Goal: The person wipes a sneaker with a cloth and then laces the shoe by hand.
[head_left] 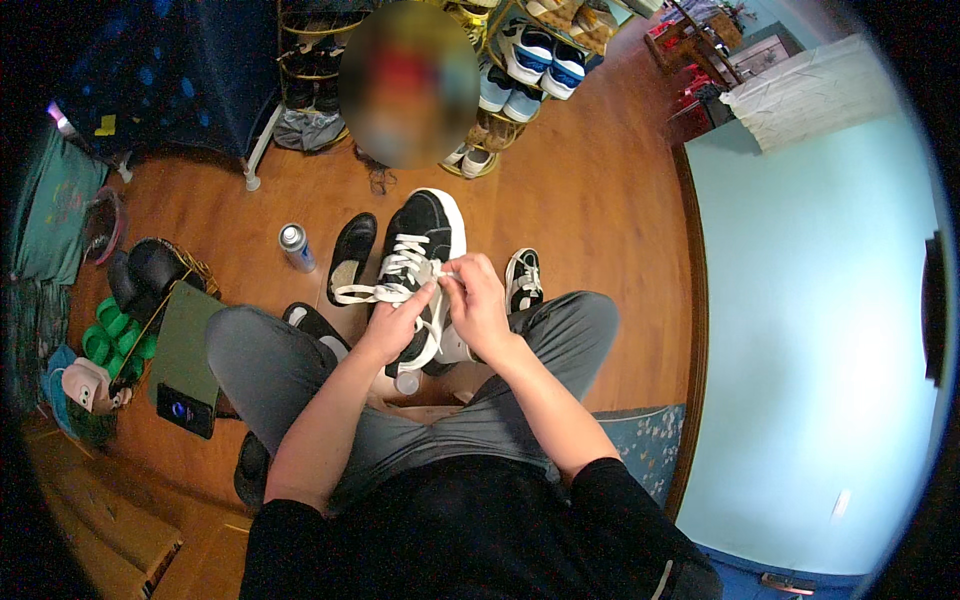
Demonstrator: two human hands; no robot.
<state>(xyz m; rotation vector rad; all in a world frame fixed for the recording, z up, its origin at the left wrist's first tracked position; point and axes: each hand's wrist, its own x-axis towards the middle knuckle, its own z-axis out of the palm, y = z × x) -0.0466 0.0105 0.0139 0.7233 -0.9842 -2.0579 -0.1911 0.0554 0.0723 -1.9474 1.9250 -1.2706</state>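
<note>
A black suede sneaker (415,223) with a thick white sole is held up before me, toe pointing away. White shoelaces (406,259) cross its front, and one loose loop hangs out to the left. My left hand (396,327) grips the sneaker near its opening, thumb on top towards the lacing. My right hand (478,298) pinches a small white piece beside the left thumb; it looks like lace, but the fingers partly hide it. Below the hands, a clear round cap or container (408,382) shows by the sneaker's heel.
Left of the sneaker are a black slip-on shoe (353,251) and a spray can (298,247) on the wooden floor. A phone (185,411) rests on a green box (184,341). Shoe racks (501,124) stand ahead, partly blurred out. A pale wall (795,315) bounds the right.
</note>
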